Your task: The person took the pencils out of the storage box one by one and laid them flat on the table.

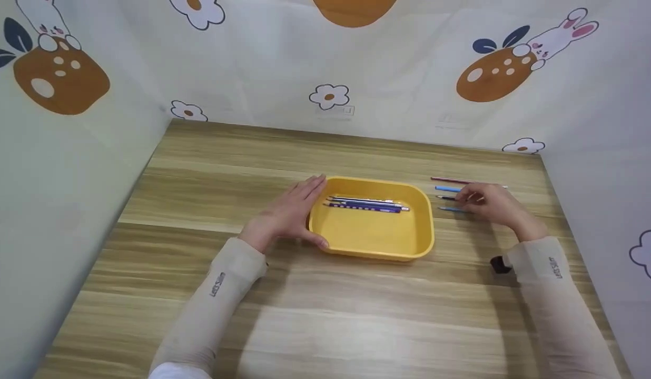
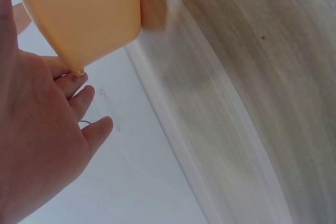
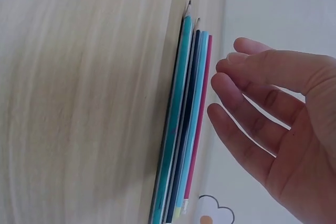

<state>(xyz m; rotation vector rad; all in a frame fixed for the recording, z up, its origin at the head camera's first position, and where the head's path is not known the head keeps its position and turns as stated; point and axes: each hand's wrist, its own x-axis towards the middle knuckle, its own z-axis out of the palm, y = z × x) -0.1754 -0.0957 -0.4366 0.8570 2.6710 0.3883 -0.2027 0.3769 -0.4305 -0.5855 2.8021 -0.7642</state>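
My left hand (image 1: 291, 210) lies against the left end of a yellow plastic tray (image 1: 373, 252), fingers fairly straight along its rim and thumb at the near corner. In the left wrist view the fingertips touch the tray's rim (image 2: 79, 71). Several pencils (image 1: 365, 205) lie side by side inside the tray. My right hand (image 1: 491, 204) hovers over a row of pencils on the table: a teal pencil (image 3: 176, 108), a dark blue one (image 3: 186, 124), a light blue one (image 3: 196, 119) and a red one (image 3: 202, 114). Its fingers are loosely bent and hold nothing.
The wood-grain table (image 1: 325, 310) extends around the tray. Behind it stands a pale patterned wall covering (image 1: 262, 68), with similar panels at the left and right. A small black object (image 1: 500, 265) sits at the right sleeve's cuff.
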